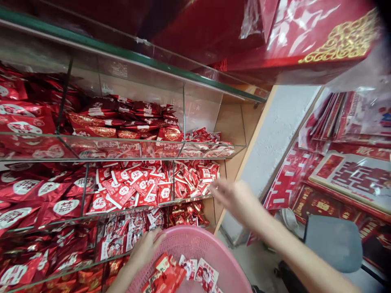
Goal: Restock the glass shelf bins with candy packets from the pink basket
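**Pink basket below the shelves, right hand beside the small packets**

At 6 o'clock in the view sits a pink basket (pixel 195 244), holding orange-red packets (pixel 168 276) and, at their 3 o'clock, white-and-red packets (pixel 207 273). The person's left hand (pixel 148 245) lies at the basket's rim, around its 10 o'clock; whether the fingers are clamped on the rim cannot be told. The right hand (pixel 229 197), blurred, is at 5 o'clock from the view's centre, just beside a compartment of small red packets (pixel 192 179) that lies at its 10 o'clock. Its fingers look drawn close together, but one cannot tell whether they pinch anything.

Glass shelving (pixel 100 44) fills the left and middle. Large dark red packets (pixel 45 189) with white ovals lie at 9 o'clock. A red box (pixel 320 40) with gold pattern is at 2 o'clock, a grey seat (pixel 332 244) at 4 o'clock.
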{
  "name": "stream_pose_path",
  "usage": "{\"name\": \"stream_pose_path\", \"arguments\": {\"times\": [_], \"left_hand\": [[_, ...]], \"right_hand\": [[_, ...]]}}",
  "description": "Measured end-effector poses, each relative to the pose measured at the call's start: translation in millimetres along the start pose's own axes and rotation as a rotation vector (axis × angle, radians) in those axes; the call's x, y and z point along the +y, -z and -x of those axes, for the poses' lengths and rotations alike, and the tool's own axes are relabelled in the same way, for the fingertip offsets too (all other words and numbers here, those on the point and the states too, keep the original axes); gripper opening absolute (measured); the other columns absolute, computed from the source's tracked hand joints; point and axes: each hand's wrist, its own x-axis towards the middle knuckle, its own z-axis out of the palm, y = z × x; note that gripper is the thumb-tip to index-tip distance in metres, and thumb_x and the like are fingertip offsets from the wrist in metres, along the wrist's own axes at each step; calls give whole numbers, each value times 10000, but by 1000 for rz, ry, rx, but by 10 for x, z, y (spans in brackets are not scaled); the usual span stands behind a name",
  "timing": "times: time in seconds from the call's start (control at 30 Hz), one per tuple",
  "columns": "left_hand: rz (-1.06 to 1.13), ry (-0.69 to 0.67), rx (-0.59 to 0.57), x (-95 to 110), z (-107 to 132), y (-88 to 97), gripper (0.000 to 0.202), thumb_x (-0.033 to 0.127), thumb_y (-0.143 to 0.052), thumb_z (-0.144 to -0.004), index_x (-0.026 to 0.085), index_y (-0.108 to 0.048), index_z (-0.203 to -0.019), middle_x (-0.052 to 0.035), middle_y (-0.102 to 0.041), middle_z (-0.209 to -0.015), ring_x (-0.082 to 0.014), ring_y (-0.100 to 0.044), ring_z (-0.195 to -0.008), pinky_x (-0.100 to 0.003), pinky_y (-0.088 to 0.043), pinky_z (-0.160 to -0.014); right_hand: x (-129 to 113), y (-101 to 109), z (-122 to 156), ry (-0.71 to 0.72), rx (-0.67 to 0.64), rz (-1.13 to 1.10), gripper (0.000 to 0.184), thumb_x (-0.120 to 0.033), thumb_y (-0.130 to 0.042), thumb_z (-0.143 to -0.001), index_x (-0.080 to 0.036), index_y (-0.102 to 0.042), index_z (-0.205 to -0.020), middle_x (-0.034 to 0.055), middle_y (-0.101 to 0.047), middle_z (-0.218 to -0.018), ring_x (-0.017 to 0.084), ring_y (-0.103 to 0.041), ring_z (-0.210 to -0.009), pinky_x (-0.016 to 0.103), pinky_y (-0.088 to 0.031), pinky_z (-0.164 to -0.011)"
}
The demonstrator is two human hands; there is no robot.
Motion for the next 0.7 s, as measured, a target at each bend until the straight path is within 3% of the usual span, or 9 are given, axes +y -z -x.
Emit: {"name": "stream_pose_path", "arguments": {"times": [0.07, 0.17, 0.3, 0.4, 0.53, 0.7], "left_hand": [[11, -9, 3, -3, 1, -6, 362, 480, -334, -891, 225, -590, -876, -19, -697, -820, -177, -638, -788, -228, -387, -673], [17, -10, 11, -6, 3, -15, 359, 481, -343, -888, 226, -595, -863, -17, -698, -816, -176, -638, -782, -224, -386, -667], [32, -3, 37, -15, 6, -28, 365, 500, -364, -875, 228, -606, -904, -34, -703, -887, -195, -638, -842, -238, -396, -703], [39, -2, 36, -24, 8, -34, 377, 498, -347, -881, 222, -603, -900, -35, -703, -853, -195, -642, -817, -242, -400, -690], [21, 7, 51, -39, 13, -46, 370, 491, -342, -883, 223, -598, -889, -29, -698, -830, -191, -637, -796, -240, -398, -681], [17, 28, 48, -15, 33, -42, 366, 492, -340, -882, 228, -593, -885, -19, -699, -839, -195, -640, -825, -236, -401, -688]], "right_hand": [[-35, 441, -375, 18, 254, -15, 257, -332, -473, -862, -171, -631, -738, 19, -622, -595, 118, -534, -528, 245, -362, -553], [33, 756, -905, -19, 391, 47, 148, -284, -568, -781, -169, -639, -722, 42, -662, -684, 150, -582, -632, 261, -385, -604], [207, 633, -1467, -219, 296, 144, 231, -376, -575, -757, -160, -653, -778, 123, -682, -870, 238, -617, -835, 337, -429, -724], [285, 475, -1704, -332, 234, 88, 293, -407, -526, -788, -154, -657, -855, 151, -676, -941, 275, -611, -898, 392, -436, -764], [364, 434, -1768, -262, 210, 38, 248, -215, -447, -822, -164, -653, -949, 120, -683, -939, 209, -619, -863, 315, -442, -750], [449, 469, -1707, -120, 108, 5, 269, -141, -624, -672, -183, -676, -933, 40, -700, -812, 158, -613, -764, 227, -421, -685]]}}
